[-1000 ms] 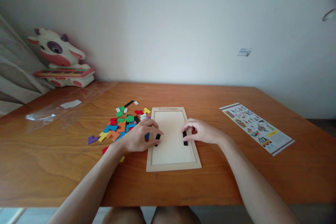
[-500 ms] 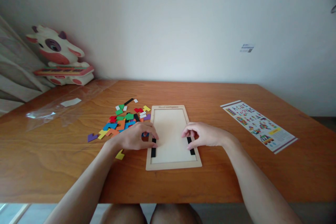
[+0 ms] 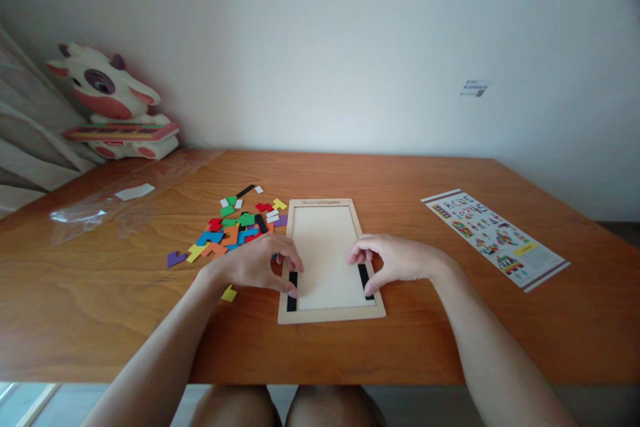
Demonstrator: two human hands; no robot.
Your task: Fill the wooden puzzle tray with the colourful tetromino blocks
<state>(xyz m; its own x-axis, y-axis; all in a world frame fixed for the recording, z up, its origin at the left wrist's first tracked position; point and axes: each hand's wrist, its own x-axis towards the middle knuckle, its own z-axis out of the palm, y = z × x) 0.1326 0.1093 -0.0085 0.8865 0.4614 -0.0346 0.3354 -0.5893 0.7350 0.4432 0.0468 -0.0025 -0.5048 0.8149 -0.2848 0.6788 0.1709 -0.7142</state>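
Observation:
A pale wooden tray (image 3: 330, 315) with a raised frame lies on the table, its floor bare except for two black strips. At its left inner edge lies one black strip (image 3: 293, 300), with the thumb and fingers of my left hand (image 3: 257, 261) on it, set apart. Along the right inner edge is the other black strip (image 3: 365, 280). The thumb of my right hand (image 3: 393, 259) touches its lower part, and the fingertips rest near its upper end, apart from the thumb. Colourful flat pieces (image 3: 230, 235) are heaped left of the tray, partly hidden by my left hand.
On the right of the wooden table (image 3: 415, 340) lies a printed sheet (image 3: 495, 238). Clear plastic wrapping (image 3: 125, 213) spreads over the left side. A cow-shaped toy keyboard (image 3: 120, 107) stands at the back left. One yellow piece (image 3: 229, 293) lies beside my left wrist.
The left black strip has slid toward the tray's near edge, reaching the corner. Both thumbs have moved nearer and farther from the fingertips. The right strip has shifted slightly.

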